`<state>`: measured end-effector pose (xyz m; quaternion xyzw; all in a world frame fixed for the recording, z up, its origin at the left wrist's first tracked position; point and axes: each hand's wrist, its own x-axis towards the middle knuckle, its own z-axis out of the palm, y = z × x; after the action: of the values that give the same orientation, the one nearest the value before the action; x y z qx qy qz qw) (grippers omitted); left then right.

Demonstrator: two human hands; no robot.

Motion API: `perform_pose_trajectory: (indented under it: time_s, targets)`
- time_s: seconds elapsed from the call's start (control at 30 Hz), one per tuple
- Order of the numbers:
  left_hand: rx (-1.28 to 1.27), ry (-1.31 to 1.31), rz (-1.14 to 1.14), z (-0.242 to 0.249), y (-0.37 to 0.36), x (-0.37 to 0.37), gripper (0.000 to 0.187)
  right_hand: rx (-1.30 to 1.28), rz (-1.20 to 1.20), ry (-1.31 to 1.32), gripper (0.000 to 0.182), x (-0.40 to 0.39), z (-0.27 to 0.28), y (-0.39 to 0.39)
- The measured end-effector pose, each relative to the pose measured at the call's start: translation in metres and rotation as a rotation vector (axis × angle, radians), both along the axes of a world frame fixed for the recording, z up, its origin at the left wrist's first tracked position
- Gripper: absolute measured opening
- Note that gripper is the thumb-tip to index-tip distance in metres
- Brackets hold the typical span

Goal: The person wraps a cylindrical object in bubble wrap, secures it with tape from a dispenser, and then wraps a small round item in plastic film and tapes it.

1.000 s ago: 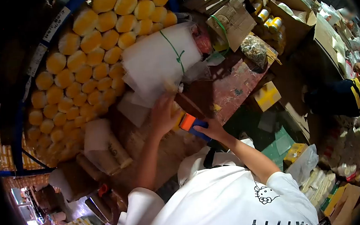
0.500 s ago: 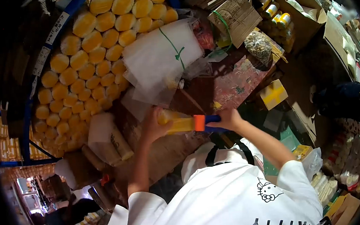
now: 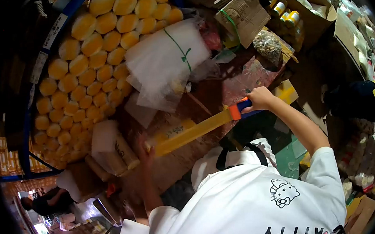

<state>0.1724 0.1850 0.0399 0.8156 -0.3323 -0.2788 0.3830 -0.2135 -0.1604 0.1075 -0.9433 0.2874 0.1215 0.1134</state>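
My right hand [image 3: 259, 99] is closed around the handle of a blue and orange tape dispenser [image 3: 239, 108], held over the table. A wide strip of yellow tape [image 3: 193, 134] runs taut from the dispenser down to the left. At the strip's far end is my left hand [image 3: 146, 150], blurred and in shadow, with its fingers closed on the tape. Behind the strip lies a yellow, transparent-looking package [image 3: 177, 128] with dark lettering, partly covered by the tape. A stack of clear plastic sheets [image 3: 167, 52] tied with green string lies farther up the table.
Piled yellow-ended rolls [image 3: 87, 76] fill a blue rack at the upper left. Wrapped packages [image 3: 113, 147] lie left of my hands. Flattened cardboard [image 3: 245, 18], a bag of small pieces [image 3: 268, 47] and a small yellow-taped carton [image 3: 287, 92] are rightward. Another person [image 3: 51, 202] is at lower left.
My right hand has moved up and right with the dispenser, and my left hand down and left. The yellow tape strip between them is now much longer.
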Motion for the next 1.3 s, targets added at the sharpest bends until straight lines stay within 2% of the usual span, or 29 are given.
perform_pose_trajectory:
  time_s: [0.07, 0.13, 0.23, 0.27, 0.33, 0.37, 0.43, 0.47, 0.53, 0.67, 0.73, 0.77, 0.83, 0.87, 0.9, 0.93, 0.97, 1.03, 1.07, 1.13, 1.17, 1.3]
  targets:
    - [0.003, -0.053, 0.011, -0.009, 0.012, 0.001, 0.066, 0.012, 0.024, -0.023, 0.064, 0.017, 0.007, -0.002]
    - [0.04, 0.079, 0.281, 0.015, 0.008, -0.022, 0.052, 0.027, 0.057, -0.085, 0.063, 0.033, 0.014, -0.004]
    - [-0.031, 0.075, 0.164, -0.023, 0.028, -0.008, 0.045, -0.034, 0.125, 0.108, 0.063, 0.061, 0.021, -0.005]
    - [-0.031, 0.09, 0.173, -0.012, 0.024, -0.015, 0.045, -0.035, 0.134, 0.122, 0.063, 0.067, 0.02, -0.006]
    - [0.283, -0.218, 0.071, 0.023, 0.002, -0.038, 0.036, -0.086, 0.187, 0.148, 0.064, 0.078, 0.017, -0.009]
    - [0.285, -0.199, 0.083, 0.018, -0.001, -0.039, 0.036, -0.085, 0.202, 0.164, 0.064, 0.084, 0.019, -0.008]
    - [0.176, 0.127, 0.215, -0.003, -0.004, -0.041, 0.036, -0.092, 0.251, 0.199, 0.065, 0.095, 0.03, -0.007]
    - [0.175, 0.144, 0.23, -0.032, 0.004, -0.036, 0.036, -0.092, 0.234, 0.261, 0.066, 0.101, 0.04, -0.006]
    - [-0.033, 0.337, 0.181, -0.109, 0.028, -0.018, 0.04, -0.077, 0.235, 0.285, 0.066, 0.107, 0.055, -0.006]
    - [-0.215, 0.33, 0.284, -0.136, 0.043, -0.024, 0.039, -0.042, 0.23, 0.258, 0.066, 0.114, 0.058, -0.017]
    - [-0.268, -0.5, 0.229, -0.108, 0.041, -0.048, 0.041, -0.034, 0.257, 0.198, 0.066, 0.119, 0.056, -0.024]
    - [-0.243, -0.515, 0.265, -0.087, 0.041, -0.063, 0.041, -0.05, 0.279, 0.224, 0.067, 0.127, 0.051, -0.03]
    - [0.418, -0.637, 0.172, -0.048, 0.035, -0.081, 0.047, -0.058, 0.297, 0.245, 0.067, 0.132, 0.044, -0.036]
    - [0.43, -0.645, 0.183, -0.064, 0.041, -0.082, 0.047, -0.048, 0.296, 0.246, 0.068, 0.135, 0.041, -0.04]
    - [0.621, -0.812, 0.025, -0.094, 0.049, -0.083, 0.051, -0.04, 0.292, 0.246, 0.068, 0.138, 0.038, -0.045]
    - [0.81, -0.971, -0.141, -0.096, 0.044, -0.082, 0.055, -0.041, 0.301, 0.234, 0.068, 0.141, 0.034, -0.048]
    - [0.814, -0.977, -0.129, -0.096, 0.041, -0.084, 0.055, -0.056, 0.322, 0.244, 0.069, 0.143, 0.029, -0.052]
    - [0.626, -1.026, -0.094, -0.053, 0.015, -0.092, 0.06, -0.071, 0.347, 0.252, 0.069, 0.146, 0.023, -0.061]
    - [0.632, -1.025, -0.093, -0.067, 0.015, -0.09, 0.06, -0.053, 0.357, 0.242, 0.07, 0.147, 0.02, -0.065]
    - [0.116, -0.694, 0.084, -0.096, 0.014, -0.082, 0.065, -0.03, 0.368, 0.231, 0.07, 0.15, 0.021, -0.071]
    - [0.12, -0.696, 0.083, -0.101, 0.011, -0.082, 0.065, -0.009, 0.357, 0.267, 0.07, 0.153, 0.025, -0.073]
    - [0.388, -0.693, -0.412, -0.083, -0.048, -0.089, 0.06, 0.027, 0.365, 0.263, 0.069, 0.154, 0.022, -0.082]
